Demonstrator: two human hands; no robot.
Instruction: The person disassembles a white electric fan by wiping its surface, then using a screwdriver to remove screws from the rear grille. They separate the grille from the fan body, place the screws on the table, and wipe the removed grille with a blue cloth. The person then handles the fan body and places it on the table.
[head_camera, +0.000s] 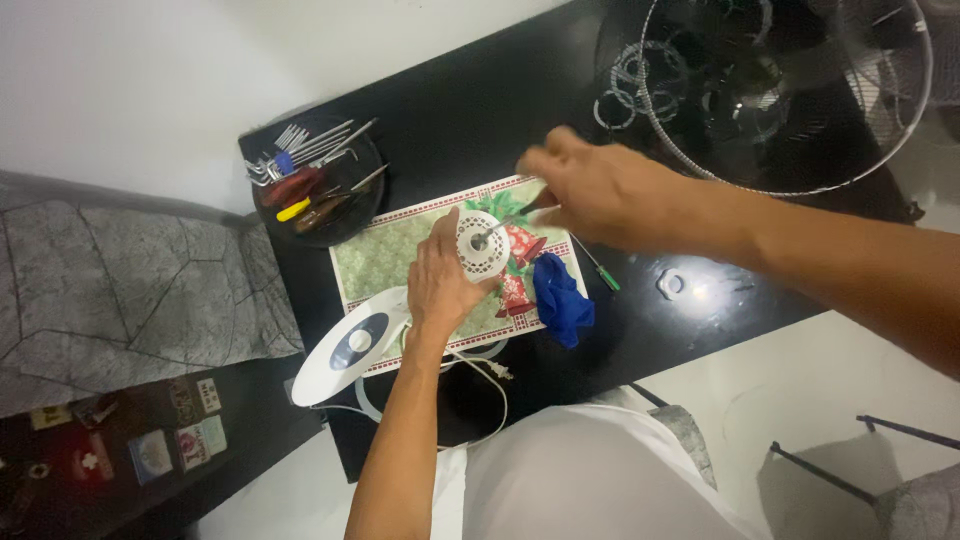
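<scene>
Fan already stripped, wire guard (790, 95) set aside; motor housing (483, 245) gripped by left hand (440, 285), right hand (590, 195) closed on a screwdriver (505, 222), unfinished.

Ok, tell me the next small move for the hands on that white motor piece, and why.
Probably bring the right hand back down to the shaft tip of the white motor housing. The left hand grips that housing upright on the patterned mat, while the right hand sits just beside it, blurred, with a dark object at its fingertips that cannot be identified.
</scene>
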